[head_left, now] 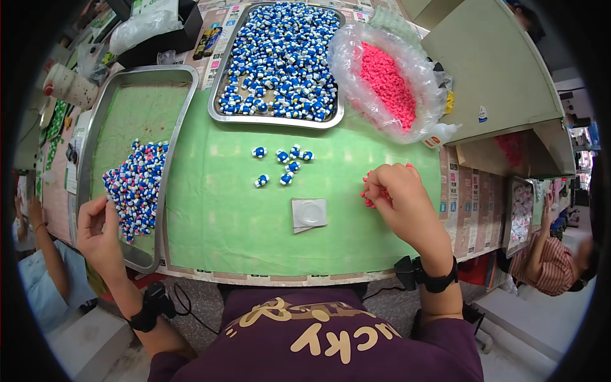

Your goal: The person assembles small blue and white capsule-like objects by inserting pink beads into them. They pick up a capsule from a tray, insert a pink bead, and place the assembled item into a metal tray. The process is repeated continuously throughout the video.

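Observation:
My left hand [100, 232] is at the near left of the left metal tray [121, 95], fingers curled and thumb bent in, beside a heap of small blue-and-white figures with pink bits [137, 191]. Whatever is between its fingertips is too small to make out. My right hand [400, 200] is closed over a few small pink pieces [367, 202] on the green mat [229, 223]; its fingertips are partly hidden. Several loose blue-and-white figures [282, 156] lie mid-mat. Closer to me sits a white square pad with a round disc [309, 213].
At the back, a metal tray [214, 102] is heaped with blue-and-white figures. Beside it lies an open clear plastic bag [347, 70] of pink pieces. A grey metal cabinet [496, 70] stands at the right. Other people [550, 254] work at both sides.

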A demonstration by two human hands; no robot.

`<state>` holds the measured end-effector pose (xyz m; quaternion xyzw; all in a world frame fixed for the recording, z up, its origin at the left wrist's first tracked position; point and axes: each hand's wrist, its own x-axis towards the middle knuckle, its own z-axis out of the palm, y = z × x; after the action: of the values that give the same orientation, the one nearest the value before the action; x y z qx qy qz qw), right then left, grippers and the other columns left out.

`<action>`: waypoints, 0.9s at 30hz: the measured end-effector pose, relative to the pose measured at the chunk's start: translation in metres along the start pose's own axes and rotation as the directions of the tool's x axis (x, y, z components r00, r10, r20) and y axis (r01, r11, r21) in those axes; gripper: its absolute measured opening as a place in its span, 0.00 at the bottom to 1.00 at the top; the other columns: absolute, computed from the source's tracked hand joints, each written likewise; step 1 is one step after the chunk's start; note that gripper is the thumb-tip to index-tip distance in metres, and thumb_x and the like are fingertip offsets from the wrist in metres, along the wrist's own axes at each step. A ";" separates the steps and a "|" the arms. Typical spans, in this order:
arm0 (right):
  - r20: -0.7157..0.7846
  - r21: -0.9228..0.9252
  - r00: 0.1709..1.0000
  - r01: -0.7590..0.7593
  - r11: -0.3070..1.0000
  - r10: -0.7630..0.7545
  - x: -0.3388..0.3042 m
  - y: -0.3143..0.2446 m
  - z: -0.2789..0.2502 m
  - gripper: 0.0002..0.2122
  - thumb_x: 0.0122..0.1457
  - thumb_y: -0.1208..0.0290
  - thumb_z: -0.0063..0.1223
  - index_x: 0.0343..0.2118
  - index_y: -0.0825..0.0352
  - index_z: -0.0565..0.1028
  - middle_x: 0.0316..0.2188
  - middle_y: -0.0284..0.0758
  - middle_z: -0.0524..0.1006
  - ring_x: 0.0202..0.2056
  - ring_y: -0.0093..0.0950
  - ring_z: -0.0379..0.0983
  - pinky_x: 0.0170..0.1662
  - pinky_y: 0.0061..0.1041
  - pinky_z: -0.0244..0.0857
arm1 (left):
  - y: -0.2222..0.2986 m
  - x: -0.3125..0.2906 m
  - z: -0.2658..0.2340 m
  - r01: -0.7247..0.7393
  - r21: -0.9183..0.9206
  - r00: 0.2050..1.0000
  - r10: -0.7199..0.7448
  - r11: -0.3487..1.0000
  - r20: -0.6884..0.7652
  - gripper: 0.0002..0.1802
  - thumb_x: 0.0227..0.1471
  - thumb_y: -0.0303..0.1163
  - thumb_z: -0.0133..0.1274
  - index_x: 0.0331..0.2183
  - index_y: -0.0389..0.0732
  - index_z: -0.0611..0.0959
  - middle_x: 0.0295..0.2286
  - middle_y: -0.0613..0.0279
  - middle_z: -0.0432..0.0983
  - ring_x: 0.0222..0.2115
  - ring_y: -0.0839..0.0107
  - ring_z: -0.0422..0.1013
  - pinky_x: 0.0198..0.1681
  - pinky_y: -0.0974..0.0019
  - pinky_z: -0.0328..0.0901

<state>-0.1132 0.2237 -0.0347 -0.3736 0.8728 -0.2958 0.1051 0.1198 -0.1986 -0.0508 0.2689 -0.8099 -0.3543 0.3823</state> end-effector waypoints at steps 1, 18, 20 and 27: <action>-0.006 -0.043 1.000 0.016 0.999 -0.016 0.000 -0.002 0.001 0.06 0.49 0.83 0.51 0.26 0.63 0.68 0.23 0.31 0.72 0.31 0.33 0.69 0.42 0.33 0.57 | -0.006 0.001 -0.007 0.030 0.064 0.999 -0.030 0.997 -0.016 0.07 0.51 0.18 0.57 0.35 0.34 0.80 0.33 0.64 0.75 0.28 0.82 0.70 0.34 0.79 0.65; -0.203 0.331 0.919 0.390 0.859 -0.339 0.010 -0.062 -0.004 0.14 0.45 0.86 0.58 0.29 0.60 0.68 0.32 0.30 0.76 0.32 0.29 0.72 0.43 0.30 0.59 | 0.161 -0.042 0.133 0.460 -0.403 0.487 0.155 0.791 0.859 0.04 0.54 0.20 0.54 0.34 0.33 0.81 0.33 0.63 0.74 0.31 0.77 0.69 0.32 0.75 0.64; -0.249 0.325 0.892 0.443 0.836 -0.376 0.008 -0.065 -0.001 0.14 0.47 0.86 0.59 0.30 0.60 0.68 0.31 0.30 0.77 0.30 0.29 0.72 0.42 0.31 0.60 | 0.167 -0.046 0.140 0.570 -0.413 0.435 0.165 0.710 0.885 0.04 0.54 0.21 0.55 0.34 0.33 0.82 0.33 0.62 0.74 0.32 0.77 0.69 0.33 0.74 0.64; -0.294 0.341 0.883 0.454 0.824 -0.365 0.004 -0.061 0.003 0.13 0.48 0.86 0.60 0.29 0.62 0.68 0.31 0.33 0.78 0.32 0.30 0.74 0.43 0.32 0.65 | 0.165 -0.049 0.145 0.783 -0.344 0.323 0.134 0.519 0.937 0.03 0.54 0.21 0.56 0.34 0.33 0.82 0.33 0.62 0.74 0.32 0.78 0.69 0.34 0.74 0.63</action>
<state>-0.0782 0.1862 -0.0005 -0.4891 0.6984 -0.5222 0.0173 0.0027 -0.0109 -0.0099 0.0227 -0.5465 -0.8263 -0.1348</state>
